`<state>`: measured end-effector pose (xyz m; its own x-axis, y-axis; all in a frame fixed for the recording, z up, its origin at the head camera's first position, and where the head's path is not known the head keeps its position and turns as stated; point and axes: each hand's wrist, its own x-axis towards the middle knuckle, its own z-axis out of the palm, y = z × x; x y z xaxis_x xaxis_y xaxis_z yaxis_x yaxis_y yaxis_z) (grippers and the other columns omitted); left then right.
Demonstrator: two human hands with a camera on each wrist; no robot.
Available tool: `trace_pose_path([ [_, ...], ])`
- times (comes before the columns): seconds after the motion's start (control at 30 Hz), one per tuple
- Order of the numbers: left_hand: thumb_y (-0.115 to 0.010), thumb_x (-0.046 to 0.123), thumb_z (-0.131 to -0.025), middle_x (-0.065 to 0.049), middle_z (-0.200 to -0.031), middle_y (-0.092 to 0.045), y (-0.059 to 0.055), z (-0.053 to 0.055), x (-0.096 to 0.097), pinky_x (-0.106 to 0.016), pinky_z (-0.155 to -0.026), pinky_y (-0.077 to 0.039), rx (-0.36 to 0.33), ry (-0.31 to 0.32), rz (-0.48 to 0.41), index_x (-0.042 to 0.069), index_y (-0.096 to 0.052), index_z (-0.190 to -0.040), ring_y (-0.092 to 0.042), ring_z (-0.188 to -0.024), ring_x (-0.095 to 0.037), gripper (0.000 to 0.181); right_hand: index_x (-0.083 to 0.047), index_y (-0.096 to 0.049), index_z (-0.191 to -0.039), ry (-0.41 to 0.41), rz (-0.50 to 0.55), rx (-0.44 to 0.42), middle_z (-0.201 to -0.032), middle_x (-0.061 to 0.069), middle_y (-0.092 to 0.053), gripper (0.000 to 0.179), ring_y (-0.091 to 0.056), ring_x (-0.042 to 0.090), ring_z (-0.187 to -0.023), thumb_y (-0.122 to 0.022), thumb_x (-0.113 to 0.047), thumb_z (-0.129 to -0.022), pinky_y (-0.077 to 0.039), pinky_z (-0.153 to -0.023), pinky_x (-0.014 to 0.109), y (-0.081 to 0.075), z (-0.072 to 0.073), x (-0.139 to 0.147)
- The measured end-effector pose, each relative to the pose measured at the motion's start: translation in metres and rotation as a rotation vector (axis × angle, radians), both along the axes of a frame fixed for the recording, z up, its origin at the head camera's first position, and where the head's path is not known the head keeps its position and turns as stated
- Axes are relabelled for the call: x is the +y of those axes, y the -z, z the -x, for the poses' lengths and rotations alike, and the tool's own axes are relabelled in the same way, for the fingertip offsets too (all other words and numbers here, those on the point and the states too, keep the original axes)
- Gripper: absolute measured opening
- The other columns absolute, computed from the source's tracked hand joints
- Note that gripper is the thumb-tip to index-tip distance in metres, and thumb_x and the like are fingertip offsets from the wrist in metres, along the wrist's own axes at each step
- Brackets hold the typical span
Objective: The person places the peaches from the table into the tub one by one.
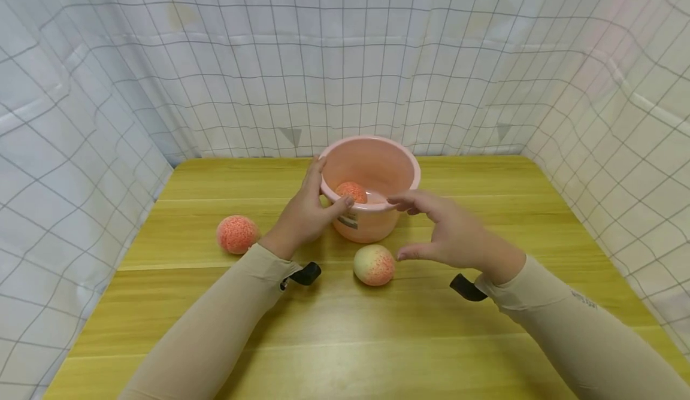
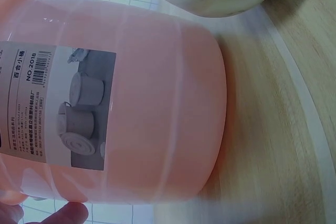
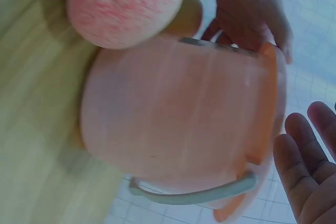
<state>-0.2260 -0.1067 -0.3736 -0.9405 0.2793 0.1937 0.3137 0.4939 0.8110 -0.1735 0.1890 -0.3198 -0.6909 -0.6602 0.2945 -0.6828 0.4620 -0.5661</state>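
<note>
A pink plastic bucket (image 1: pixel 372 223) stands upright on the table. My left hand (image 1: pixel 307 208) grips its left rim, the thumb lying over the front edge. Inside the bucket is a red-speckled peach (image 1: pixel 351 191). My right hand (image 1: pixel 453 229) holds nothing; its fingers reach to the front right of the rim, thumb apart below them. Just left of that thumb, a pale peach with a pink side (image 1: pixel 374 265) sits before the bucket. Another peach (image 1: pixel 237 234) lies left of my left wrist. A yellowish round thing (image 3: pixel 188 17) beside the bucket is mostly hidden.
A grey carrying handle (image 3: pixel 194 195) hangs along the bucket's side, and a printed label (image 2: pixel 58 108) is stuck on its front. White grid-patterned curtains (image 1: pixel 345 70) enclose the wooden table (image 1: pixel 334 352) at the back and both sides.
</note>
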Motion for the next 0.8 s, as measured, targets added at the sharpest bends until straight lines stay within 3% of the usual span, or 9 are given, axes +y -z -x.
trace_pose_path([
  [0.17,-0.068,0.052,-0.098,0.005,-0.178,0.009,0.000,0.000,0.000,-0.066,-0.125,-0.025,-0.003,0.001,-0.014,0.031,-0.006,-0.170,-0.018,-0.162,-0.033,0.097,-0.004,-0.053,-0.150,-0.036,-0.054,-0.042,-0.145,0.011,-0.063,0.090,-0.063,0.025,-0.126,-0.097,-0.027,-0.075,-0.054,-0.106,0.049,0.026,-0.006,0.003],
  [0.4,-0.068,0.049,-0.099,0.003,-0.178,0.009,0.000,0.001,0.000,-0.065,-0.126,-0.024,0.004,0.001,-0.014,0.029,-0.007,-0.170,-0.018,-0.162,-0.034,0.096,-0.004,-0.051,-0.153,-0.045,-0.112,-0.155,-0.150,0.011,-0.059,0.093,-0.062,0.033,-0.129,-0.097,-0.027,-0.075,-0.053,-0.108,0.050,0.057,-0.003,-0.001],
  [0.8,-0.067,0.050,-0.099,0.003,-0.178,0.009,-0.001,0.000,0.000,-0.065,-0.126,-0.024,0.007,0.004,0.001,0.029,-0.006,-0.171,-0.017,-0.162,-0.035,0.097,-0.011,-0.050,-0.155,-0.048,-0.217,-0.202,-0.155,0.005,-0.054,0.092,-0.055,0.025,-0.138,-0.096,-0.029,-0.078,-0.048,-0.115,0.049,0.080,0.004,-0.011],
])
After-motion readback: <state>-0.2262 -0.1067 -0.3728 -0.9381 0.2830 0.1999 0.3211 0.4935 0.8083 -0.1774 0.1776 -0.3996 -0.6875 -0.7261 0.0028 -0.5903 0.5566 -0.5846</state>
